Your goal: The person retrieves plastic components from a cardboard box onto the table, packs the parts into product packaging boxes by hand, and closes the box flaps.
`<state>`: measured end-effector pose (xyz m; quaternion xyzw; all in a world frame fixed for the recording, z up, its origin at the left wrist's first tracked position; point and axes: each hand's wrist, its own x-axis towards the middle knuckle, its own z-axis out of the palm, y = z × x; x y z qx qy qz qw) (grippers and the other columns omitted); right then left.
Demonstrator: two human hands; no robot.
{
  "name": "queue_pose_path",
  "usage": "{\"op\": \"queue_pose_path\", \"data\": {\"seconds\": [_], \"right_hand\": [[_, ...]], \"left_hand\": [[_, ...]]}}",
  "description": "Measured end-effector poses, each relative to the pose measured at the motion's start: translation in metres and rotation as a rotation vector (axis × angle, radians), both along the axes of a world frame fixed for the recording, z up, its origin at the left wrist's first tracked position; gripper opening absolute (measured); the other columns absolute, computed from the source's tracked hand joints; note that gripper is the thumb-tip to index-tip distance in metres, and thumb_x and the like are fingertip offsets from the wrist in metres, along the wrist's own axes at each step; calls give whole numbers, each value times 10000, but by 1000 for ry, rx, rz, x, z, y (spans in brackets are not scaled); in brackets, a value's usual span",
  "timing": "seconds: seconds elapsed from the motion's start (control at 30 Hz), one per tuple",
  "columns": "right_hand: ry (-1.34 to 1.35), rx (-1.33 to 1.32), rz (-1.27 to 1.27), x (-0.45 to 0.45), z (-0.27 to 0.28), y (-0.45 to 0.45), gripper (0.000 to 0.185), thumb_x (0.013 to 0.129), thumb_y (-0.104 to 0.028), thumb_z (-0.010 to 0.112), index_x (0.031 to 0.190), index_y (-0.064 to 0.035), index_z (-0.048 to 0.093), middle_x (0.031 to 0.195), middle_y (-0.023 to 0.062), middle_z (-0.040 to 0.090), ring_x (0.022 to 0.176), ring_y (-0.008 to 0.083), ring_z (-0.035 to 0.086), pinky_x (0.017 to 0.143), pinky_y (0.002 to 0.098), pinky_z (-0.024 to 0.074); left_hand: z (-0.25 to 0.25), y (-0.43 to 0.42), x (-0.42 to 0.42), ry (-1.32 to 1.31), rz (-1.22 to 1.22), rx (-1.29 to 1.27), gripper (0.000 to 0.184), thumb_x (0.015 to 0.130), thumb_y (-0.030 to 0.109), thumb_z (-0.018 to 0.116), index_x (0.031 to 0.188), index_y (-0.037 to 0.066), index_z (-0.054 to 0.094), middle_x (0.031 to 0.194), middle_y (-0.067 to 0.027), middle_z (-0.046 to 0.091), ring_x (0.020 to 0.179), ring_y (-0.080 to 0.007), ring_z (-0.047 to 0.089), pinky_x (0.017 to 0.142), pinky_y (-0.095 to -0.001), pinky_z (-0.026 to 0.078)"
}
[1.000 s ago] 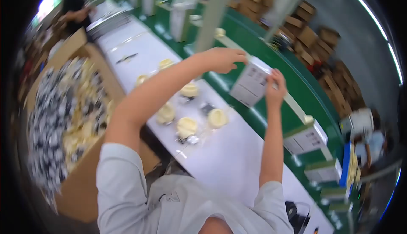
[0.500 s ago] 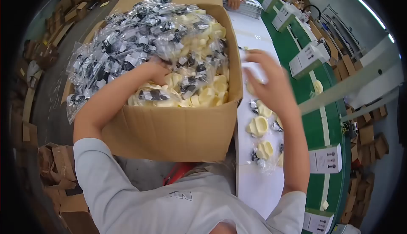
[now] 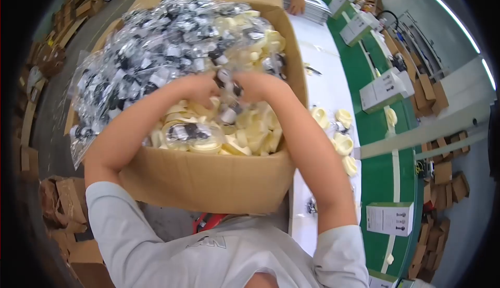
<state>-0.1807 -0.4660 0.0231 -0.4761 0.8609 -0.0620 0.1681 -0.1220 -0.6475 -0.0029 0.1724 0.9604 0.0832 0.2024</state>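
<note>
A big cardboard box [image 3: 208, 178] is heaped with clear plastic bags [image 3: 156, 53] of black and white parts and with cream plastic pieces [image 3: 255, 129]. My left hand [image 3: 200, 89] reaches into the heap, fingers curled at a bagged black and white part [image 3: 227, 87]. From the right, my right hand [image 3: 252, 86] meets the same bag, its fingers bent and blurred. The two hands are close together over the box's middle. What exactly lies between the fingers of either hand is hard to make out.
Right of the box runs a white table [image 3: 325, 90] with several cream pieces [image 3: 342, 143]. Beyond it, a green conveyor [image 3: 377, 178] carries white printed boxes [image 3: 389, 218]. A slanted pole [image 3: 416, 136] crosses at right. Another person's hand [image 3: 297, 2] rests by stacked flat sheets [image 3: 311, 7].
The view has swung from the table and conveyor to the large box. My right hand has moved left from above the table into the box, beside my left hand.
</note>
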Motion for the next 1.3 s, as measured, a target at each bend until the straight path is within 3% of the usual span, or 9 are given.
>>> {"op": "queue_pose_path", "data": {"seconds": [0.2, 0.4, 0.5, 0.67, 0.77, 0.93, 1.07, 1.2, 1.3], "right_hand": [[23, -668, -316, 16, 28, 35, 395, 647, -176, 748, 952, -21, 550, 891, 195, 618, 860, 344, 594, 724, 383, 471], [-32, -1361, -506, 55, 40, 50, 217, 721, -110, 688, 820, -10, 523, 721, 122, 595, 682, 238, 588, 643, 330, 454], [-156, -1691, -389, 102, 60, 88, 140, 741, -41, 629, 776, -10, 497, 728, 118, 565, 676, 246, 557, 640, 339, 442], [532, -1447, -130, 226, 79, 175, 155, 685, -45, 611, 796, -63, 504, 970, 97, 502, 938, 289, 464, 804, 398, 386], [738, -1244, -258, 288, 68, 226, 206, 654, -73, 623, 830, -81, 517, 981, 79, 491, 946, 283, 449, 810, 423, 375], [851, -1193, -407, 371, 65, 316, 295, 610, -106, 643, 883, -121, 532, 951, 56, 471, 915, 258, 440, 791, 427, 348], [980, -1094, -577, 422, 72, 358, 365, 570, -104, 665, 908, -142, 534, 930, 44, 455, 909, 247, 437, 784, 424, 304], [1045, -1038, -635, 425, 75, 383, 418, 541, -89, 683, 927, -151, 535, 913, 34, 440, 917, 246, 439, 781, 426, 265], [1108, -1031, -680, 425, 83, 396, 437, 538, -70, 686, 940, -152, 533, 907, 31, 439, 917, 247, 442, 774, 421, 264]], "left_hand": [[30, -10, 0, 478, 440, 677, 197, 643, 177, 634, 700, 3, 560, 564, -29, 475, 565, -138, 475, 541, -300, 403], [73, 4, 35, 559, 515, 1022, 180, 709, 70, 574, 682, 108, 401, 656, 30, 452, 606, -77, 459, 532, -226, 383], [100, 68, 80, 332, 554, 1611, 134, 810, 151, 553, 824, 105, 428, 742, -26, 514, 679, -153, 552, 590, -245, 459], [97, 187, 155, -279, 397, 1973, 295, 903, 359, 472, 978, 73, 477, 888, -67, 559, 800, -219, 578, 688, -290, 479], [86, 274, 186, -730, -136, 2042, 348, 906, 334, 475, 1116, 58, 507, 1042, -111, 577, 969, -228, 563, 859, -360, 459], [115, 387, 268, -1094, -70, 1982, 322, 919, 297, 454, 1072, 21, 515, 1041, -119, 567, 1020, -216, 518, 908, -338, 409], [140, 445, 306, -912, 262, 1619, 523, 938, 340, 363, 1287, -49, 352, 1206, -216, 480, 1143, -283, 455, 1002, -461, 288], [139, 475, 301, -1058, -163, 1575, 283, 918, 302, 419, 1010, 39, 470, 955, -99, 528, 933, -202, 513, 844, -337, 408], [120, 482, 271, -542, -445, 1530, 177, 910, 191, 422, 992, 39, 460, 924, -75, 494, 871, -159, 500, 798, -275, 400]]}}
